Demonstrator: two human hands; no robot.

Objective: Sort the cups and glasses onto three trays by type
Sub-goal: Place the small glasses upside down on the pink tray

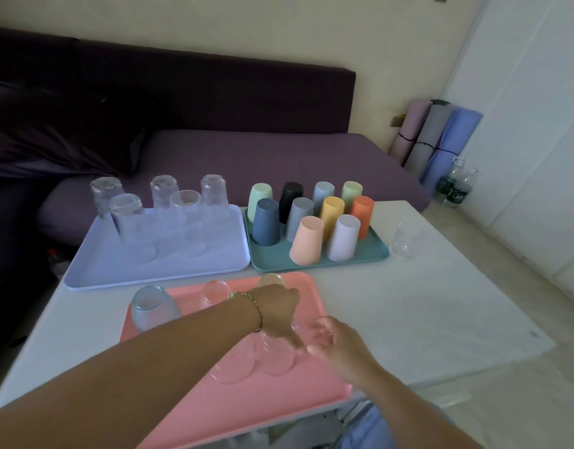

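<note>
Judging from the lower centre of the frame, the sorting looks close to finished. Nearest lies the salmon-pink rectangular plastic tray (295, 393), and both hands meet over its right half. The right hand (344, 346) seems to have its fingers curled round a small clear drinking glass (321, 332), held just above the tray's right edge, though blur keeps that from being certain. The left hand (277, 309), with a bracelet at the wrist, reaches across from the lower left with fingers pointing down beside the same glass. Whether they grip it, touch it or hang free I cannot tell. Beneath the hands two more clear rounded glasses (237, 364) sit on the pink tray, apparently mouths down. Further up the tray stand a blue-tinted rounded glass (152, 307), a clear one and an amber-tinted one.

Higher in the frame, left of centre, the pale lilac rectangular tray (101, 270) carries five tall clear tumblers (126, 215), mouths down. To its right the teal rectangular tray (275, 259) holds ten coloured plastic cups (306, 241), also mouths down, and that group looks complete. Right of the teal tray one short clear glass (405, 239) stands alone on the white tabletop (441, 303), on no tray. By my reckoning, what is left is setting down the held glass and bringing that stray one to its tray.
</note>
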